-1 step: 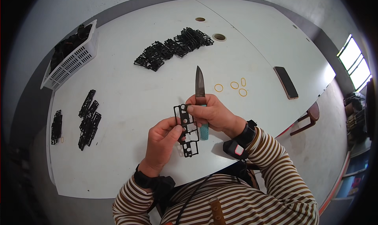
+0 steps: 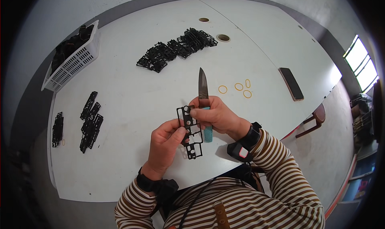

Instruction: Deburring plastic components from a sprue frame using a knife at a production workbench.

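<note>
Black plastic frame (image 2: 189, 132), flat and perforated, is pinched by the left hand (image 2: 166, 144); a teal-handled knife (image 2: 204, 96) is gripped by the right hand (image 2: 216, 114), steel blade upward.

Nothing has shifted — knife (image 2: 203, 84) and black frame (image 2: 189, 129) unmoved.

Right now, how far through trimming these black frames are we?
Done, likely: small stacks at the table's left. In hand: left hand holds one black frame; right hand grips the knife. Left, probably: long row at the far side and the basket.
</note>
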`<state>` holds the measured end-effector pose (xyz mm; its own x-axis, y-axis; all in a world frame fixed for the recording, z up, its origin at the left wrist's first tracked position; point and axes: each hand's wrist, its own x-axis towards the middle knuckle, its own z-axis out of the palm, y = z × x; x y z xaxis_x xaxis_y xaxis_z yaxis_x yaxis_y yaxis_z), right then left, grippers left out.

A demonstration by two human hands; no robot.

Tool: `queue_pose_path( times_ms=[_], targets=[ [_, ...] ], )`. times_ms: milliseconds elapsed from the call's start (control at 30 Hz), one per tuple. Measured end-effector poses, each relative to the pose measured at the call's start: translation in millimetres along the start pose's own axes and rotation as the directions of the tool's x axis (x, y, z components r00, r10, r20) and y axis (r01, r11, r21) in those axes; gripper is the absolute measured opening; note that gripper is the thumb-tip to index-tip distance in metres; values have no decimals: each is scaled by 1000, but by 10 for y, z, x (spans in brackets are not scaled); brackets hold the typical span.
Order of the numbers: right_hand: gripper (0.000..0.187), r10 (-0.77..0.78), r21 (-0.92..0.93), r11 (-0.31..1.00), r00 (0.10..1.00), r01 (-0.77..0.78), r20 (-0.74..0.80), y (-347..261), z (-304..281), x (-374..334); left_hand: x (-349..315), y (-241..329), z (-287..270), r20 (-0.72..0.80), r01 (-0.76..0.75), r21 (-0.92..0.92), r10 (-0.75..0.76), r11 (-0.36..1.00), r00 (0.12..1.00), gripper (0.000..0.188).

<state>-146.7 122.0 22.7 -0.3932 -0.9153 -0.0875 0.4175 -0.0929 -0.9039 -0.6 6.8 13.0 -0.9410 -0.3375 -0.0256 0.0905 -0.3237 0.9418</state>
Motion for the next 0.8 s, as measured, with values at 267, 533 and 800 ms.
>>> queue_pose_path(
  times_ms=[267,533,800],
  targets=[
    [12,-55,-108,993,998,54,-7,10,1,1,55,-18,-19,-26,90,-69,-92,994,995,20],
    [17,-39,-87,995,999,40,18,-19,46,-41,78,4,-42,-26,153,-38,-154,987,988,20],
    [25,73,-218,975,985,-38,155,42,52,-39,78,-11,22,-89,89,246,-69,965,994,14]
  ],
)
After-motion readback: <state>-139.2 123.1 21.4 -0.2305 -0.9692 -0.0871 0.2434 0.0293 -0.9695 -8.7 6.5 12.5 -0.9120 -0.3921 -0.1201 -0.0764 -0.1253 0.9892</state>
